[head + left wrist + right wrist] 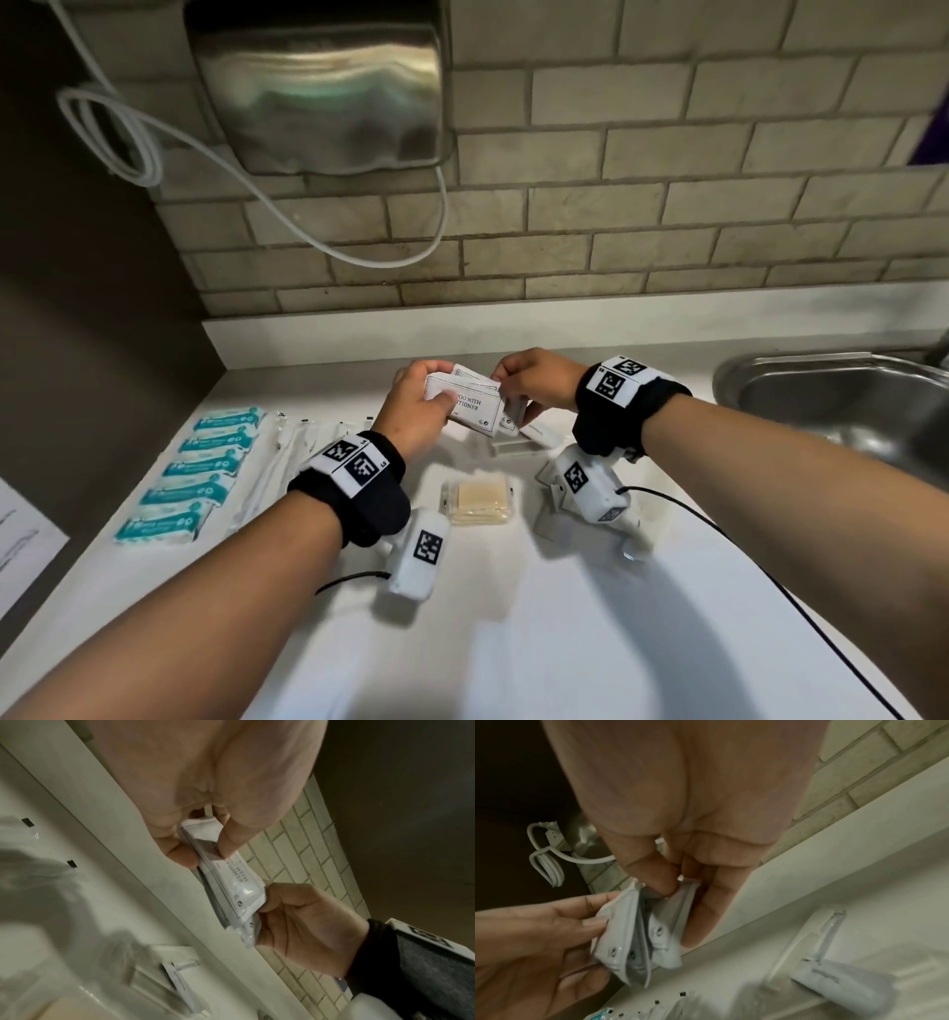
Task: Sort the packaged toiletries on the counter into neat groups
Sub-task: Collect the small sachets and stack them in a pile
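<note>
Both hands hold a fanned stack of white shampoo-with-conditioner sachets (470, 406) above the back of the counter. My left hand (434, 388) pinches the stack's left end between thumb and fingers. My right hand (506, 390) pinches the right end, its thumb pushed in between two sachets. The left wrist view shows my left hand (205, 850) on the sachets (231, 888). In the right wrist view my right hand (680, 898) spreads the sachets (664, 927). More white sachets (518, 442) lie on the counter under the hands.
A column of teal packets (205, 462) lies at the left, with long clear-wrapped items (277, 462) beside it. A wrapped yellow soap (480, 501) sits mid-counter. A steel sink (821, 390) is at the right. A metal wall unit (318, 87) and a white cable (359, 252) hang above.
</note>
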`<state>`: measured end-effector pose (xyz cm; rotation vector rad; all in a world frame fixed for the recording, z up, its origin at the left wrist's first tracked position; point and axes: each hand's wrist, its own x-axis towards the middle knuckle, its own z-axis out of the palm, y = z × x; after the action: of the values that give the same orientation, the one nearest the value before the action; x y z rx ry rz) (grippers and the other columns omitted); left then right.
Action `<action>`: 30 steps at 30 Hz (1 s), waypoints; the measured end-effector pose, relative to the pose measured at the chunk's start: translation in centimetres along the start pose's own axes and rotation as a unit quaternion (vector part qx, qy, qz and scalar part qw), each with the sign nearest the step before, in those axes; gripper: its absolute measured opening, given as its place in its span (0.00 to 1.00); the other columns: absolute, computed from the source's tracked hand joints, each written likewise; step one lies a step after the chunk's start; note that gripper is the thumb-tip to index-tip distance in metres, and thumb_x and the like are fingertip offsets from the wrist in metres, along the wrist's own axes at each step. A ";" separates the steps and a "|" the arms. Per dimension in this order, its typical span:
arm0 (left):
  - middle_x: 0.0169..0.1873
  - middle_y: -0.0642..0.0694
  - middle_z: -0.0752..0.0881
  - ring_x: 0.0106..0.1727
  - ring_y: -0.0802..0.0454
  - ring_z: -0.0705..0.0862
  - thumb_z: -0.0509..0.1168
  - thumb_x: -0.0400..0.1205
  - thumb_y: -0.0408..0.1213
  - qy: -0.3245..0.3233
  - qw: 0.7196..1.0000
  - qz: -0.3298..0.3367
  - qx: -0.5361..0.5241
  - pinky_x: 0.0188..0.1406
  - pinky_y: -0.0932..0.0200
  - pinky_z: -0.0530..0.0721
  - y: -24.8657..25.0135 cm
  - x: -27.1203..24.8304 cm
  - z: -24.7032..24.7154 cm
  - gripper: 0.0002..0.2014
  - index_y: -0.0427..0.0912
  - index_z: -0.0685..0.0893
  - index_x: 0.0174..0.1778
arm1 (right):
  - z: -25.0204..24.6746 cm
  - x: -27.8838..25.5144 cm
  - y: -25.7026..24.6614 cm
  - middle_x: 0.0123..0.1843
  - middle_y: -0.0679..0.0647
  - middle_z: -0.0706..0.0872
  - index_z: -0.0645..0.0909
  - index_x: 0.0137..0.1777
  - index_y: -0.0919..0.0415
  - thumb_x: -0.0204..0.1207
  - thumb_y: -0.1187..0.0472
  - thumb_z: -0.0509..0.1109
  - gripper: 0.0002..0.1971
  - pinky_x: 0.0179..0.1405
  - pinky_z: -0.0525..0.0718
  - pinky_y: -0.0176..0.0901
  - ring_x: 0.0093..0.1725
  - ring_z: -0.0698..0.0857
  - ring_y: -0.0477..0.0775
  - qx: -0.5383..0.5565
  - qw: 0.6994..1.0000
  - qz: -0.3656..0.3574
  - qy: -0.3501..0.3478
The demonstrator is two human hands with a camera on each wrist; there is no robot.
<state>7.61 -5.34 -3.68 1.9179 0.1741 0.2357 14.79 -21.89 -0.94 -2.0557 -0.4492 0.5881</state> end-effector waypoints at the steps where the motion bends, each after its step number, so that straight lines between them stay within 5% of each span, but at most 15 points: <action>1: 0.61 0.39 0.82 0.54 0.45 0.85 0.63 0.82 0.27 0.001 1.000 -0.003 -0.024 0.58 0.47 0.86 0.1 0.2 -0.3 0.14 0.54 0.78 0.52 | 0.0 0.4 -0.4 0.24 0.54 0.83 0.79 0.37 0.60 0.77 0.75 0.57 0.14 0.27 0.84 0.37 0.20 0.82 0.47 -0.003 1.000 -0.005 0.000; 4: 0.58 0.36 0.83 0.53 0.45 0.85 0.62 0.83 0.23 -0.016 0.996 -0.010 -0.084 0.48 0.58 0.87 0.1 1.2 -0.8 0.11 0.43 0.76 0.57 | -0.3 1.4 -1.1 0.28 0.57 0.82 0.78 0.37 0.59 0.79 0.74 0.56 0.15 0.26 0.83 0.38 0.21 0.81 0.47 -0.006 1.000 -0.010 -0.010; 9: 0.58 0.35 0.85 0.49 0.47 0.87 0.65 0.82 0.23 -0.024 0.993 -0.026 -0.114 0.35 0.67 0.87 -0.8 2.6 -1.6 0.14 0.40 0.75 0.61 | -0.2 2.9 -1.2 0.30 0.60 0.80 0.76 0.39 0.60 0.77 0.78 0.52 0.17 0.21 0.83 0.36 0.19 0.82 0.47 0.054 0.998 0.002 -0.029; 13: 0.55 0.36 0.87 0.43 0.53 0.86 0.67 0.80 0.22 -0.032 0.992 -0.039 -0.113 0.31 0.72 0.83 -1.1 3.3 -1.8 0.18 0.35 0.76 0.66 | -0.4 3.9 -0.6 0.28 0.57 0.84 0.79 0.39 0.61 0.73 0.81 0.50 0.20 0.35 0.86 0.47 0.26 0.84 0.53 0.043 0.998 0.022 -0.047; 18: 0.49 0.39 0.88 0.37 0.56 0.86 0.68 0.79 0.22 -0.016 0.996 -0.026 -0.082 0.29 0.71 0.83 -1.0 4.2 -2.6 0.15 0.33 0.81 0.62 | -0.9 5.9 1.2 0.35 0.49 0.80 0.80 0.45 0.57 0.77 0.72 0.62 0.10 0.32 0.79 0.35 0.37 0.80 0.52 -0.194 0.980 0.049 -0.005; 21: 0.45 0.42 0.89 0.33 0.59 0.85 0.68 0.79 0.22 -0.010 0.997 -0.022 -0.067 0.29 0.70 0.83 -1.3 4.5 -2.8 0.15 0.34 0.82 0.61 | -0.2 6.6 2.5 0.50 0.49 0.85 0.84 0.60 0.55 0.74 0.66 0.70 0.15 0.51 0.82 0.35 0.51 0.84 0.53 -0.356 0.932 0.048 -0.039; 22: 0.46 0.41 0.88 0.33 0.58 0.85 0.69 0.79 0.22 -0.012 0.997 -0.023 -0.067 0.29 0.69 0.82 -1.5 4.4 -2.9 0.15 0.33 0.81 0.62 | 0.1 6.6 2.9 0.52 0.49 0.84 0.85 0.59 0.49 0.73 0.65 0.71 0.16 0.53 0.81 0.37 0.55 0.83 0.54 -0.370 0.927 0.053 -0.045; 25: 0.46 0.40 0.87 0.34 0.54 0.83 0.69 0.78 0.22 -0.013 0.997 -0.036 -0.065 0.29 0.69 0.83 -2.1 3.7 -2.9 0.16 0.31 0.81 0.62 | 1.0 7.2 4.2 0.39 0.48 0.85 0.81 0.30 0.32 0.67 0.61 0.72 0.18 0.36 0.79 0.36 0.46 0.85 0.59 -0.388 0.919 0.064 -0.037; 28: 0.42 0.43 0.86 0.29 0.59 0.82 0.70 0.78 0.22 -0.002 0.997 -0.049 -0.057 0.27 0.71 0.82 -2.5 3.3 -3.0 0.15 0.33 0.81 0.60 | 2.0 7.2 5.0 0.49 0.50 0.88 0.86 0.47 0.40 0.64 0.56 0.78 0.13 0.52 0.80 0.39 0.54 0.86 0.56 -0.387 0.918 0.074 -0.049; 30: 0.37 0.46 0.85 0.25 0.61 0.81 0.70 0.78 0.23 0.012 0.997 -0.053 -0.057 0.25 0.70 0.81 -2.7 3.1 -3.1 0.13 0.33 0.82 0.58 | 2.4 7.4 5.6 0.62 0.48 0.86 0.83 0.65 0.46 0.63 0.51 0.81 0.27 0.67 0.79 0.45 0.64 0.84 0.55 -0.403 0.910 0.078 -0.062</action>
<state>9.88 -0.86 -4.88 1.7877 0.2723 0.1944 19.95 -19.22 -8.56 -2.8730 -0.6857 0.7049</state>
